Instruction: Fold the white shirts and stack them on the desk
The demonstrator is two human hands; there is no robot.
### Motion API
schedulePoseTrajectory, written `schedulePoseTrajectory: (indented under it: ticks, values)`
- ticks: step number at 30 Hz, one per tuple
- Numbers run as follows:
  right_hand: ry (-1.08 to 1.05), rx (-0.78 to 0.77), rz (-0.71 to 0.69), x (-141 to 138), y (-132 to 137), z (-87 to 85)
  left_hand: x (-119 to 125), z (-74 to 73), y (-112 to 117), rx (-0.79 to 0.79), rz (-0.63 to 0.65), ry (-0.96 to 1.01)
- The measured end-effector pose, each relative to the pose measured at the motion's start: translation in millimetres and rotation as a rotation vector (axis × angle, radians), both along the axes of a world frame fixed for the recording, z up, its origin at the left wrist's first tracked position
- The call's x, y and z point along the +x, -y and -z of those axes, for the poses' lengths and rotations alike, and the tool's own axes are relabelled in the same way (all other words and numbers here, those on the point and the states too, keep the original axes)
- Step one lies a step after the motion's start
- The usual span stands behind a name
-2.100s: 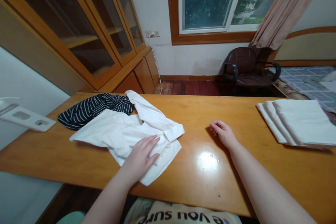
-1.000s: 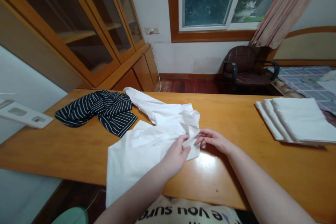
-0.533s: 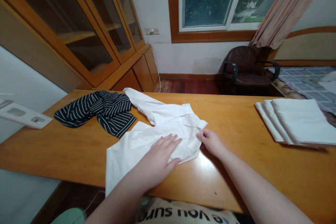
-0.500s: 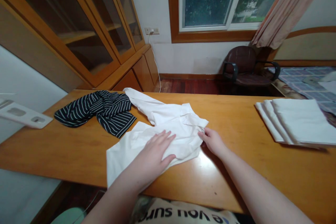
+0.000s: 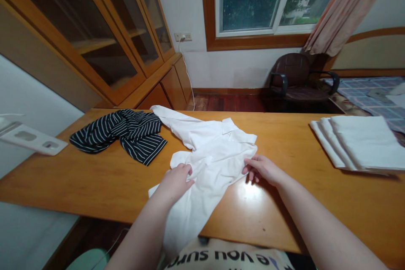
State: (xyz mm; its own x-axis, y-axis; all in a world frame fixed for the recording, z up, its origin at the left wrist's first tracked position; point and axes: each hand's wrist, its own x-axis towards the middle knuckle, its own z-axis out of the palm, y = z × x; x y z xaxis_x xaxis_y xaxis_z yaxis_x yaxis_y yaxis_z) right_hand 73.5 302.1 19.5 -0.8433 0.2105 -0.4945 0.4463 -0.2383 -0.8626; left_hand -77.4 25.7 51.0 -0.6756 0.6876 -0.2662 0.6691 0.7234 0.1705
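Observation:
A white long-sleeved shirt [image 5: 218, 152] lies rumpled on the wooden table [image 5: 284, 219], collar toward the far right and one sleeve stretched to the far left. Its lower part hangs over the near table edge against my body. My left hand [image 5: 177, 181] is closed on the fabric at the shirt's left side, fingers curled in. At the right edge of the shirt, my right hand [image 5: 261, 169] has its fingers loosely apart, the tips touching the cloth. A black-and-white striped garment [image 5: 123, 133] lies crumpled left of the shirt.
Folded white cloths [image 5: 363, 141] lie stacked at the table's right. A white plastic object [image 5: 34, 137] juts in at the left. Beyond the table stand a glass-door cabinet [image 5: 126, 50] and a brown armchair [image 5: 294, 78]. A green stool [image 5: 90, 259] is below, at the near left.
My left hand, flat on the shirt before, has curled and moved left. The shirt's lower part has swung toward me and over the near edge. My right hand's fingers have loosened from their pinch.

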Motion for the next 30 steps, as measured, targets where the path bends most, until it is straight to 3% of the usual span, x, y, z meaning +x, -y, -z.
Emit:
schedulePoseTrajectory:
  ticks: [3, 8, 11, 14, 17, 19, 21, 23, 26, 30]
  values:
    - [-0.054, 0.007, 0.078, -1.9, -2.9, 4.8, -0.7, -9.9, -2.1, 0.076, -0.001, 0.084]
    - [-0.122, 0.093, 0.374, -6.2, -25.9, 18.3, 0.0, -29.7, 1.4, 0.425, -0.082, 0.302]
    - [-0.16, 0.164, 0.509, -9.1, -40.3, 26.5, -5.8, -32.8, 9.2, 0.588, -0.119, 0.294]
    - [-0.183, 0.226, 0.571, -10.2, -49.6, 31.2, -16.6, -28.8, 21.8, 0.628, -0.113, 0.28]
    - [-0.189, 0.314, 0.637, -7.1, -50.7, 29.0, -31.0, -20.8, 36.4, 0.564, -0.048, 0.196]
    - [-0.211, 0.529, 0.644, -3.3, -46.1, 22.5, -40.6, -13.1, 45.0, 0.435, -0.006, 0.067]
    - [-0.301, 0.852, 0.49, 0.3, -37.6, 13.5, -46.9, -3.9, 50.5, 0.289, 0.012, -0.037]
    - [-0.425, 1.116, 0.176, 2.1, -26.4, 5.2, -47.6, 4.9, 51.4, 0.2, 0.029, -0.062]
    - [-0.506, 1.23, -0.228, 0.7, -9.7, -0.1, -38.7, 11.6, 44.5, 0.188, 0.103, -0.028]
    - [-0.481, 1.214, -0.407, -6.0, 1.1, 4.7, -20.8, 8.3, 30.6, 0.365, 0.263, 0.02]
